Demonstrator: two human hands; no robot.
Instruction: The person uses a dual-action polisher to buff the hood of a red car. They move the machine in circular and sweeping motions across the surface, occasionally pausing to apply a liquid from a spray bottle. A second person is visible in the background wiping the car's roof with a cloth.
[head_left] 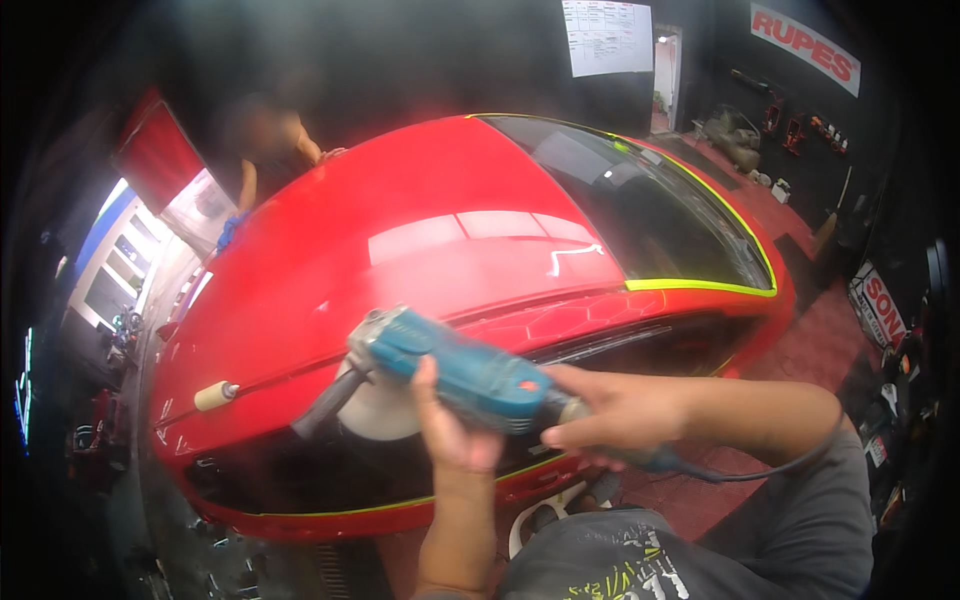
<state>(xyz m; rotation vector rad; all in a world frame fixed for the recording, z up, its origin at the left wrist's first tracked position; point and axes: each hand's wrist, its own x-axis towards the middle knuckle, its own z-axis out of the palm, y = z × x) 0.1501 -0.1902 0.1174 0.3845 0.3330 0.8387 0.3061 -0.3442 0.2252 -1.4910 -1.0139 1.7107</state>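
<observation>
A teal power polisher [455, 368] is held tilted above the near edge of a red car roof [420, 270]. My left hand [452, 430] supports its body from below, near the front. The fingers of my right hand [625, 412] are wrapped round its rear end, where a dark cord [760, 474] runs off under my forearm. A round white pad [382, 408] sits under the tool's head, with a dark side handle [328, 405] beside it; whether the pad touches the car is unclear. A white streak [575, 255] lies on the roof near the glass.
A cream-coloured bottle [212, 397] lies on the car at the left. Yellow-green tape [700, 286] borders the dark glass [640, 205]. Across the car, another person [275, 150] leans over it, with a blue cloth [229, 232] at one hand. Tools hang on the right wall.
</observation>
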